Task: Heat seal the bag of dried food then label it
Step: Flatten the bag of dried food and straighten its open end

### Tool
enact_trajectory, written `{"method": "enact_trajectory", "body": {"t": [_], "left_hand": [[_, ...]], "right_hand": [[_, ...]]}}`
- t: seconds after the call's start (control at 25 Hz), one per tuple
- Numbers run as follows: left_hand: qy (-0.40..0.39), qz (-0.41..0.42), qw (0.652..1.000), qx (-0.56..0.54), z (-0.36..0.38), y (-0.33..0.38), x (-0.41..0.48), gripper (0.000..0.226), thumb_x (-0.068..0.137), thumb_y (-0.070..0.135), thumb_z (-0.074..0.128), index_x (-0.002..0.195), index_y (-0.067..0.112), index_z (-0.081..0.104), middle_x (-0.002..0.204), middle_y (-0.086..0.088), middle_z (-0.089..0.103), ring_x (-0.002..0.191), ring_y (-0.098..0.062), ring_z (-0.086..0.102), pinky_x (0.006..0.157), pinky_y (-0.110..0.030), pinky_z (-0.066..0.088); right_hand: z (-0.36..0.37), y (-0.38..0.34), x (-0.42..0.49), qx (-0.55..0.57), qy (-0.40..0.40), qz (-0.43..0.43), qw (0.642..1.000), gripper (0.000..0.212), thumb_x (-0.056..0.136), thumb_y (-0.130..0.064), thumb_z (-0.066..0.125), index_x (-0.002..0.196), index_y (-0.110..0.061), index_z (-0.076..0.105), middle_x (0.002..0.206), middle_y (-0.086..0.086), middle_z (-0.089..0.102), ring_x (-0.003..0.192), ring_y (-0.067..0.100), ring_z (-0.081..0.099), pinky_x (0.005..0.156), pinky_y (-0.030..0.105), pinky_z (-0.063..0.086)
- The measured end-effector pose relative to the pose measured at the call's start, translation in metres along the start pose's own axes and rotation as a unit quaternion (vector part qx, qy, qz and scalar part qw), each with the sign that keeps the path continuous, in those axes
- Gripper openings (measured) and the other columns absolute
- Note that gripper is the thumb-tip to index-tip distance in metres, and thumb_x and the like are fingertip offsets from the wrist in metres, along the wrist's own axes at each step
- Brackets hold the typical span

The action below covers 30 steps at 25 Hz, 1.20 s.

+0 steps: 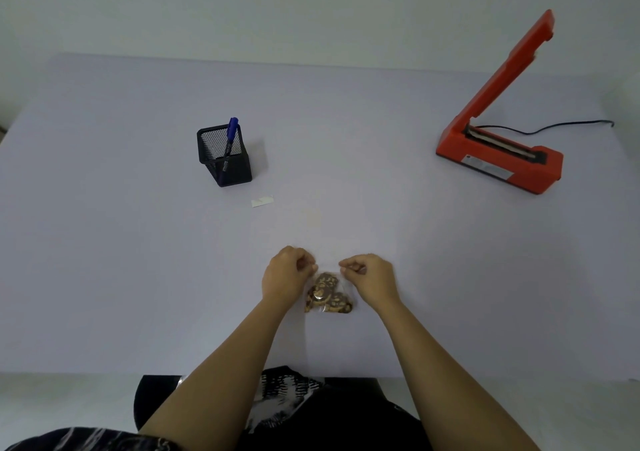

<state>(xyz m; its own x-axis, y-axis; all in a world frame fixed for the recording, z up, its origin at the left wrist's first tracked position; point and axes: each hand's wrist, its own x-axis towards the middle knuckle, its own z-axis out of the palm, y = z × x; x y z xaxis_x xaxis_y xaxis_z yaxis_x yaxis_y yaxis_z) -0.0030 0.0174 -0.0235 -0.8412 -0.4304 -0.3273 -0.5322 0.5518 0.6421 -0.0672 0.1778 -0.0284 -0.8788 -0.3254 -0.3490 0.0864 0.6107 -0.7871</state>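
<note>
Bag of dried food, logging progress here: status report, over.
Left grip and right grip pinch the bag by its top corners. Bag not yet at the sealer, its arm raised. Nothing lies between them.

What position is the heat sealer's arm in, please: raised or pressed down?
Raised: the heat sealer stands open, its red arm angled up from the base, leaving the sealing strip bare.

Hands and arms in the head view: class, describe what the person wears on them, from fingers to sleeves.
The left hand and right hand wear no gloves, and no rings or watch show. The left forearm and right forearm are bare. A dark sleeve with pale streaks shows only at the top of the left arm.
</note>
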Motion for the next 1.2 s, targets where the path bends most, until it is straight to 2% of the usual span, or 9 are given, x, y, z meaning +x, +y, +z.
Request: {"method": "enact_trajectory", "body": {"t": [0.2,0.4,0.52,0.6,0.72,0.8,0.88,1.04,1.2], "left_hand": [[0.003,0.034,0.999,0.000,0.000,-0.007,0.001,0.007,0.084,0.019,0.064,0.085,0.015,0.070,0.092,0.000,0.064,0.082,-0.014,0.057,0.073,-0.025,0.045],[0.007,0.064,0.998,0.021,0.000,-0.009,0.003,0.008,0.086,0.016,0.062,0.087,0.013,0.069,0.093,-0.002,0.062,0.083,-0.017,0.057,0.072,-0.028,0.047],[-0.009,0.138,0.990,0.033,0.000,-0.014,0.005,0.011,0.083,0.005,0.063,0.087,0.011,0.072,0.090,-0.005,0.063,0.086,-0.022,0.054,0.071,-0.028,0.042],[-0.032,0.194,0.979,0.056,-0.001,-0.017,0.007,0.018,0.083,0.001,0.062,0.088,0.012,0.074,0.090,-0.006,0.066,0.087,-0.026,0.054,0.072,-0.027,0.039],[-0.037,0.242,0.962,0.122,-0.005,-0.019,0.011,0.021,0.085,0.008,0.062,0.097,0.020,0.074,0.096,-0.001,0.070,0.087,-0.026,0.055,0.066,-0.033,0.042],[-0.024,0.260,0.949,0.178,-0.008,-0.020,0.010,0.022,0.086,0.018,0.063,0.103,0.028,0.072,0.102,0.003,0.069,0.088,-0.026,0.056,0.062,-0.032,0.036],[-0.023,0.258,0.942,0.213,-0.011,-0.020,0.011,0.022,0.088,0.027,0.061,0.108,0.033,0.070,0.108,0.006,0.066,0.093,-0.026,0.054,0.066,-0.031,0.031],[-0.057,0.180,0.954,0.232,-0.017,-0.015,0.015,0.032,0.090,0.046,0.052,0.118,0.037,0.062,0.122,0.015,0.056,0.108,-0.019,0.044,0.078,-0.032,0.031],[-0.069,0.154,0.953,0.251,-0.023,-0.010,0.018,0.042,0.086,0.054,0.052,0.123,0.037,0.058,0.127,0.017,0.052,0.114,-0.016,0.040,0.086,-0.033,0.031]], "right_hand": [[0.002,0.002,-0.002,-0.022,0.026,-0.022,0.999,0.015,0.080,-0.011,0.069,0.093,-0.010,0.074,0.087,0.007,0.071,0.073,0.010,0.060,0.062,0.001,0.041],[0.002,0.002,0.000,-0.024,0.019,-0.016,0.999,0.011,0.080,-0.012,0.068,0.089,-0.012,0.075,0.087,0.007,0.069,0.074,0.011,0.061,0.068,0.014,0.044],[0.000,0.001,0.000,-0.048,-0.011,-0.047,0.998,0.014,0.083,-0.011,0.063,0.088,-0.019,0.074,0.087,-0.003,0.060,0.077,0.009,0.059,0.072,0.023,0.049],[-0.001,0.001,0.000,-0.068,-0.046,-0.071,0.994,0.019,0.086,-0.011,0.059,0.087,-0.023,0.074,0.089,-0.008,0.061,0.084,0.012,0.061,0.076,0.029,0.052],[-0.005,-0.001,0.003,-0.104,-0.082,-0.086,0.987,0.023,0.086,-0.011,0.056,0.091,-0.026,0.074,0.097,-0.010,0.066,0.092,0.010,0.061,0.080,0.035,0.053],[-0.009,-0.001,0.006,-0.122,-0.087,-0.088,0.985,0.023,0.085,-0.013,0.057,0.095,-0.026,0.073,0.101,-0.009,0.066,0.095,0.011,0.060,0.081,0.036,0.053],[-0.013,0.000,0.009,-0.152,-0.087,-0.091,0.980,0.023,0.084,-0.017,0.059,0.099,-0.027,0.072,0.105,-0.010,0.064,0.099,0.011,0.058,0.081,0.035,0.052],[-0.018,0.002,0.011,-0.168,-0.076,-0.075,0.980,0.024,0.081,-0.028,0.064,0.105,-0.029,0.070,0.109,-0.013,0.062,0.103,0.010,0.055,0.082,0.030,0.050],[-0.023,-0.003,0.014,-0.182,-0.074,-0.056,0.979,0.034,0.077,-0.032,0.068,0.112,-0.029,0.066,0.116,-0.012,0.059,0.107,0.008,0.054,0.084,0.028,0.048]]}}
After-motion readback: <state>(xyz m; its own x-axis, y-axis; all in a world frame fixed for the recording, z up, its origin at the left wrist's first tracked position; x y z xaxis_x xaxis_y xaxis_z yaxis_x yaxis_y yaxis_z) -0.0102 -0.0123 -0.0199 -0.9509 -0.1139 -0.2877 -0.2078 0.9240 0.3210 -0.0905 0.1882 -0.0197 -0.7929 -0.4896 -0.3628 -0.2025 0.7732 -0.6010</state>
